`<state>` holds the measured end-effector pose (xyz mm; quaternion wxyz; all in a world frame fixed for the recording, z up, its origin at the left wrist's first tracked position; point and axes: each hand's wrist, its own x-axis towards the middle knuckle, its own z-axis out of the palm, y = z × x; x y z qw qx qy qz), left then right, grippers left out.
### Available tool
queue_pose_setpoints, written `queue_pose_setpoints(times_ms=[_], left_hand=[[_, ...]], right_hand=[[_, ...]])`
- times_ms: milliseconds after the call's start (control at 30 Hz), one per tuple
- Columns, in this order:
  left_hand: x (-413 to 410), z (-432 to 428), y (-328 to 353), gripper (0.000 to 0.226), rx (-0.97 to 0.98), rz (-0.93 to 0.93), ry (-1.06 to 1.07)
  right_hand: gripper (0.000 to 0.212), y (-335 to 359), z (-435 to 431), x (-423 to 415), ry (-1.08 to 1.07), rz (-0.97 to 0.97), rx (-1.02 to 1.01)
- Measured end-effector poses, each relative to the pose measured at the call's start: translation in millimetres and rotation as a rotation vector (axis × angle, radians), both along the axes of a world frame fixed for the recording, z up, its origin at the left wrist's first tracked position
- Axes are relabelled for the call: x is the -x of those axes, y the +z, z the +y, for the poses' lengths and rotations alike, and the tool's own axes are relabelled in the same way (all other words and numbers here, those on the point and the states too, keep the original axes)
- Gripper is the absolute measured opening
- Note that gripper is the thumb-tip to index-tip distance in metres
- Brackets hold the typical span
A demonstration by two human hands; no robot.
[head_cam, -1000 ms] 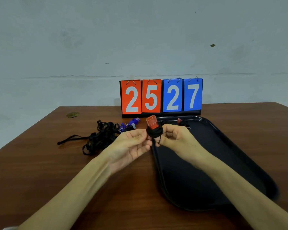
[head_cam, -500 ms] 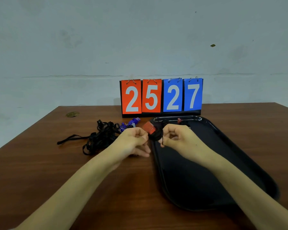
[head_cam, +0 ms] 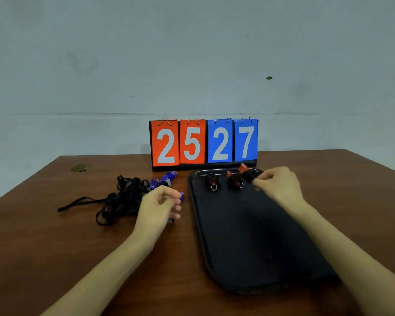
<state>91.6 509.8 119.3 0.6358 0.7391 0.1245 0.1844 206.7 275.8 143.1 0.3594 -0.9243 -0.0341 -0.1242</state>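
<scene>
My right hand (head_cam: 277, 187) pinches a red whistle (head_cam: 244, 168) wound in its black cord and holds it over the far end of the black tray (head_cam: 249, 236). Two more red whistles (head_cam: 211, 180) (head_cam: 234, 179), each wound in cord and carrying a metal ring, lie side by side on the tray just left of it. My left hand (head_cam: 156, 207) hovers over the table left of the tray with its fingers curled. Its thumb and forefinger pinch a small blue whistle (head_cam: 182, 196).
A tangle of black lanyards (head_cam: 121, 196) with more blue whistles (head_cam: 169, 176) lies left of my left hand. A flip scoreboard (head_cam: 204, 143) reading 25 and 27 stands behind the tray on the brown wooden table (head_cam: 55, 236).
My hands have parted. The right one carried the wound red whistle to the tray's far end, beside the other two. The left one moved left to the blue whistle.
</scene>
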Motion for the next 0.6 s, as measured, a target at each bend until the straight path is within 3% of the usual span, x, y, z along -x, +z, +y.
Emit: queue_pose_setpoints(times_ms=[233,433,600], left_hand=[[-1,2,-3,0.023,-0.135,-0.016,0.050],[-6,9,-2,0.026,-0.171,-0.029,0.163],[-7,9,-1,0.026,-0.158,-0.028,0.167]], right_hand=[[0.023,-20,-1,-47,-0.253,0.037,0.181],[0.023,-27,6,-54,-0.270,-0.015,0.289],[0.035,-29,7,-52,-0.243,-0.052,0.341]])
